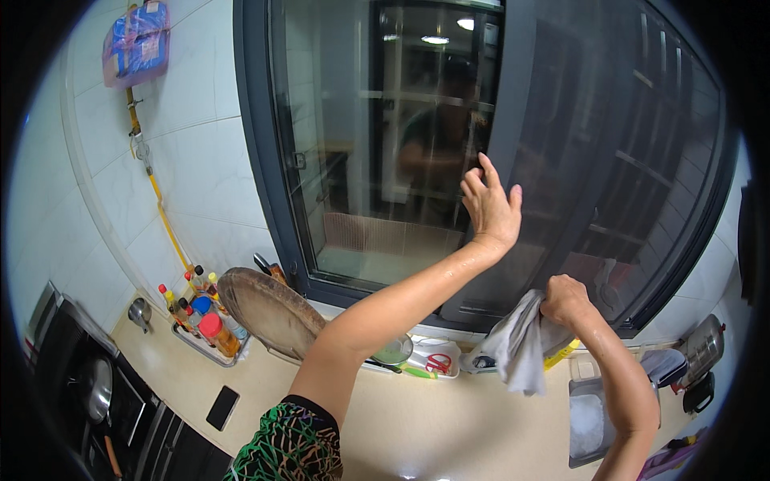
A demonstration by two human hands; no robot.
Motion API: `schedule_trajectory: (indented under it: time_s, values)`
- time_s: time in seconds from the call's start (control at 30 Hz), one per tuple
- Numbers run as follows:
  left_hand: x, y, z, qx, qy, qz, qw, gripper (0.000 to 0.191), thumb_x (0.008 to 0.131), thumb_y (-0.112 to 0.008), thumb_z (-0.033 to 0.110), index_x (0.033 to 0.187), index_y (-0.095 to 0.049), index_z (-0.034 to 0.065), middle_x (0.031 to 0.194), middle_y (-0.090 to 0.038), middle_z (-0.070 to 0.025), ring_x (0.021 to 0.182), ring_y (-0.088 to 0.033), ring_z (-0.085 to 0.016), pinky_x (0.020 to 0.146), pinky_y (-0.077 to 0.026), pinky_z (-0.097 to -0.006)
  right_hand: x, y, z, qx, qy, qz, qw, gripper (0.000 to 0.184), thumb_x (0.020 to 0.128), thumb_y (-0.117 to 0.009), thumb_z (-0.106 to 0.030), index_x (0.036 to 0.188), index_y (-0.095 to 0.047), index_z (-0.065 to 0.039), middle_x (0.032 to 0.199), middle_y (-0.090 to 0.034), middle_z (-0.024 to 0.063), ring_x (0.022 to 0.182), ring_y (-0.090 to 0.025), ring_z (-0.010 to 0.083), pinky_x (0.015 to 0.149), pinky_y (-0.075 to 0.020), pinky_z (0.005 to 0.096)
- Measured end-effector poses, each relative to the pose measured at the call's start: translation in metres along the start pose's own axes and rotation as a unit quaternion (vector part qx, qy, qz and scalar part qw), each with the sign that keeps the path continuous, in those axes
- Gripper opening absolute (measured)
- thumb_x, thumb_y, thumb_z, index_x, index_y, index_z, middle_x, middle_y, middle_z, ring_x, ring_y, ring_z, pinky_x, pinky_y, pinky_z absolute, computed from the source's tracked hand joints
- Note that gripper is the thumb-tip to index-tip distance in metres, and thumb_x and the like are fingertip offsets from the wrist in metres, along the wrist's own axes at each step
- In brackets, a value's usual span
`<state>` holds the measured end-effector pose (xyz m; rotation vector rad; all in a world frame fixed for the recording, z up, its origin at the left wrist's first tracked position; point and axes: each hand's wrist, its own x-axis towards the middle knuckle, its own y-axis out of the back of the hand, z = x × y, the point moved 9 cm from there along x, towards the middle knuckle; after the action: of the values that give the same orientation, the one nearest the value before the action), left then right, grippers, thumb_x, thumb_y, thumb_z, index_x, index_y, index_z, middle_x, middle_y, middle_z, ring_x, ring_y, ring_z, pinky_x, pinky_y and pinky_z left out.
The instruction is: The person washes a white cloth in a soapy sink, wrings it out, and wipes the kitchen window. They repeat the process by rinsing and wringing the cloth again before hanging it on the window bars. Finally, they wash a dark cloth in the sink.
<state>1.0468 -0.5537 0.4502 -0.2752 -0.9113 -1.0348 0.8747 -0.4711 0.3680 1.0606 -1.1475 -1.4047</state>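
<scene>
My left hand is raised in front of the dark-framed sliding window, its fingers apart and bent, with nothing in them. The fingertips are near the upright frame between the panes; I cannot tell whether they touch it. Lower down and to the right, my right hand is closed on a grey-white cloth. The cloth hangs down over the back of the counter. The window glass reflects a person and ceiling lights.
Along the counter's back stand a tray of bottles, a round wooden board and a white tray holding red-handled scissors. A phone lies at the left, near a stove with a wok. A sink is at the right.
</scene>
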Motion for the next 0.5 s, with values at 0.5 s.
schedule_trajectory:
  time_s: [0.5]
  values:
    - [-0.016, -0.107, 0.080, -0.079, 0.022, -0.197, 0.977, 0.081, 0.096, -0.046, 0.051, 0.143, -0.026, -0.0121, 0.127, -0.042, -0.0278, 0.119, -0.042, -0.040, 0.102, -0.036, -0.0446, -0.021, -0.026, 0.048, 0.468, 0.036, -0.208, 0.858, 0.071, 0.068, -0.079, -0.063, 0.088, -0.066, 0.004, 0.087, -0.066, 0.0124, 0.081, -0.064, 0.0175, 0.071, -0.0523, 0.0280]
